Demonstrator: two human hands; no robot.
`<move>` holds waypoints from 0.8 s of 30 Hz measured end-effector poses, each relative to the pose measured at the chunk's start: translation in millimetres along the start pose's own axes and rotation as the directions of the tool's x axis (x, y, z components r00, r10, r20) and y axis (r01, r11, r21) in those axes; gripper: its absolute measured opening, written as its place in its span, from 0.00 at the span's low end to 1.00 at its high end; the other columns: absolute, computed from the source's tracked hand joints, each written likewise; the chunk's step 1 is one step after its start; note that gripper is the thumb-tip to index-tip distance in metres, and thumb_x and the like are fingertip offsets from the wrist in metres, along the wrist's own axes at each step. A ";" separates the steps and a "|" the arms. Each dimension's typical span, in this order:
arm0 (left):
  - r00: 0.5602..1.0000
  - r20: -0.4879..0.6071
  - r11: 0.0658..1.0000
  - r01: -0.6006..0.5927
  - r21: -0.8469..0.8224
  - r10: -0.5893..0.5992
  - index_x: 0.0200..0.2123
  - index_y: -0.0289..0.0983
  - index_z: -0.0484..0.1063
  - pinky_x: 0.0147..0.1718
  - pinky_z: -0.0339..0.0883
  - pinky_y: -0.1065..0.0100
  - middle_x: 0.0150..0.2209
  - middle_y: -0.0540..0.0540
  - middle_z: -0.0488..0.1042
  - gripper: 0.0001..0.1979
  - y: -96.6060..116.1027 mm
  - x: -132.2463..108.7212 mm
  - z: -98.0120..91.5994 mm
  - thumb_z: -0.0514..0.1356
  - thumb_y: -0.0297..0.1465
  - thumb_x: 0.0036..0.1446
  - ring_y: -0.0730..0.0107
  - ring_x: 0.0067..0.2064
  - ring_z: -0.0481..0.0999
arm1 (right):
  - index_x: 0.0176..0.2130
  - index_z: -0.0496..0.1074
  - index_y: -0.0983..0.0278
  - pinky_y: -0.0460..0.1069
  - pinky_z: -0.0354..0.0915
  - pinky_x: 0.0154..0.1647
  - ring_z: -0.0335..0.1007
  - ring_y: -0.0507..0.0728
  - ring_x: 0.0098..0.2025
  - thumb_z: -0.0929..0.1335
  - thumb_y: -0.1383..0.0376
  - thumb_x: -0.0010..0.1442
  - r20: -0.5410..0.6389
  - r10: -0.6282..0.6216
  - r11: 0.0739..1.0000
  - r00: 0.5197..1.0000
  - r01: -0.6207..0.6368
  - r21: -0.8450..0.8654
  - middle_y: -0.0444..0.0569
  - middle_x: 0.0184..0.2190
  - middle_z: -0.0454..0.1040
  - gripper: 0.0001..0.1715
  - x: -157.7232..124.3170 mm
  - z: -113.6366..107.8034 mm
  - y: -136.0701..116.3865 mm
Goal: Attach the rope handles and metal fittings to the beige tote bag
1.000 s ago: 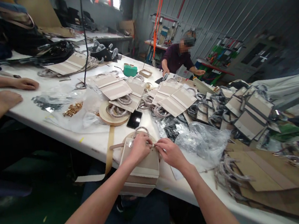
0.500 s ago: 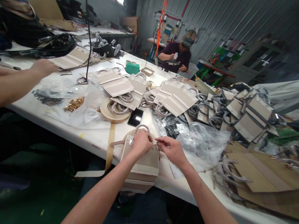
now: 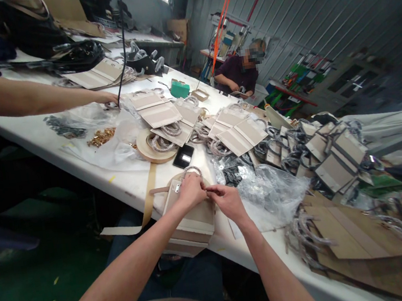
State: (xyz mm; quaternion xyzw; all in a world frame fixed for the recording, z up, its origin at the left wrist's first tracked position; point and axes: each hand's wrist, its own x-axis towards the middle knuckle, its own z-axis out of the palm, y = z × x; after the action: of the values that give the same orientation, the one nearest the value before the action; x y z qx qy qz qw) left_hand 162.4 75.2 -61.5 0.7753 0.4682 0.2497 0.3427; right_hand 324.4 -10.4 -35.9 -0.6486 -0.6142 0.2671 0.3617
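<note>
A beige bag panel with a wrapped ring handle lies at the near edge of the white table. My left hand is closed, gripping the panel's top edge just below the handle. My right hand is closed in a pinch against the same edge, fingertips meeting those of the left. What the pinch holds is too small to make out. A clear plastic bag of dark parts lies just right of my right hand.
A tape roll with a strip hanging off the edge, a black phone, gold fittings and heaps of beige panels cover the table. A co-worker's arm reaches in from the left. Another person sits at the far end.
The co-worker's arm on the left has stretched farther across the table toward the panels. My two hands have stayed on the panel's top edge, and the right has closed up to the left.
</note>
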 end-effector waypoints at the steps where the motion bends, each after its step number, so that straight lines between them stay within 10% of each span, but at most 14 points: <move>1: 1.000 0.004 1.000 -0.001 0.000 0.001 0.32 0.38 0.85 0.54 0.74 0.54 0.47 0.37 0.82 0.03 -0.1 0.2 0.1 0.73 0.26 0.51 0.44 0.55 0.78 | 0.46 0.89 0.56 0.56 0.80 0.46 0.88 0.63 0.41 0.75 0.57 0.66 0.002 0.001 1.000 1.000 -0.001 0.001 0.48 0.42 0.90 0.12 0.2 0.0 -0.3; 24: 0.999 0.033 1.000 0.006 0.024 -0.007 0.34 0.38 0.86 0.56 0.74 0.56 0.49 0.38 0.82 0.05 0.7 0.1 -1.3 0.70 0.24 0.53 0.48 0.57 0.77 | 0.59 0.80 0.59 0.62 0.76 0.62 0.76 0.66 0.60 0.71 0.64 0.73 -0.018 -0.269 0.943 0.963 0.260 -0.208 0.58 0.59 0.77 0.17 -22.1 14.6 11.9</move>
State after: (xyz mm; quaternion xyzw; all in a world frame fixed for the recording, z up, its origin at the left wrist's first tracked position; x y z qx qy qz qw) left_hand 161.8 75.4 -60.2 0.7818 0.4678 0.2303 0.3419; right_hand 317.7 -30.0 -56.2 -0.6000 -0.7113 0.1368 0.3397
